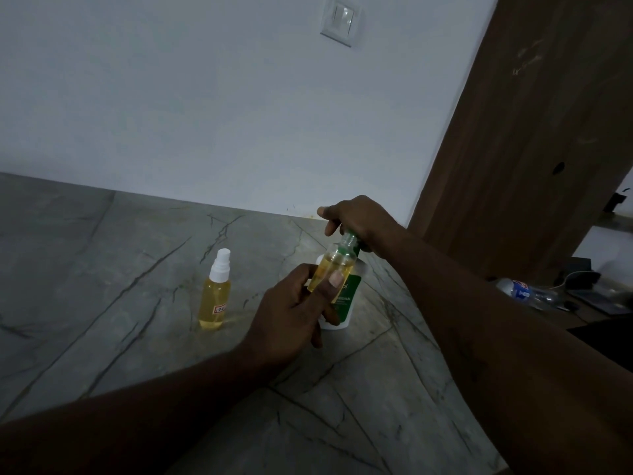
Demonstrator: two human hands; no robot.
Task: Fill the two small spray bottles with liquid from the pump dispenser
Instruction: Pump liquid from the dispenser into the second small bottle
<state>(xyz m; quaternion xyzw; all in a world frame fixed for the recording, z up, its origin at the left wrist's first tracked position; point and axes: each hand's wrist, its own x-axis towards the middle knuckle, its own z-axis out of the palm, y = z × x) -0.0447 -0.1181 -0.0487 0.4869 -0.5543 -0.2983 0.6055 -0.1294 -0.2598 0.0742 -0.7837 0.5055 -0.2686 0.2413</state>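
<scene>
Head view: the left hand (291,313) pinches the uncapped spray bottle (334,269) in curled fingers, its neck tilted up to the pump dispenser (346,303) on the bench (102,269). The right hand (359,221) curls over the pump head. The likely risk is a spill, since the bottle looks nearly full (narrow neck too) and a hard press may overshoot it. The capped spray bottle (215,296) stands apart, to the left.

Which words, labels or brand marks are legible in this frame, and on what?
"ol" and "IGINAL", both cut off: green label on the pump dispenser.
Red-edged sticker on the standing spray bottle: too blurred to read.
Label on the plastic bottle at right: too blurred.
Held spray bottle: none visible.
</scene>
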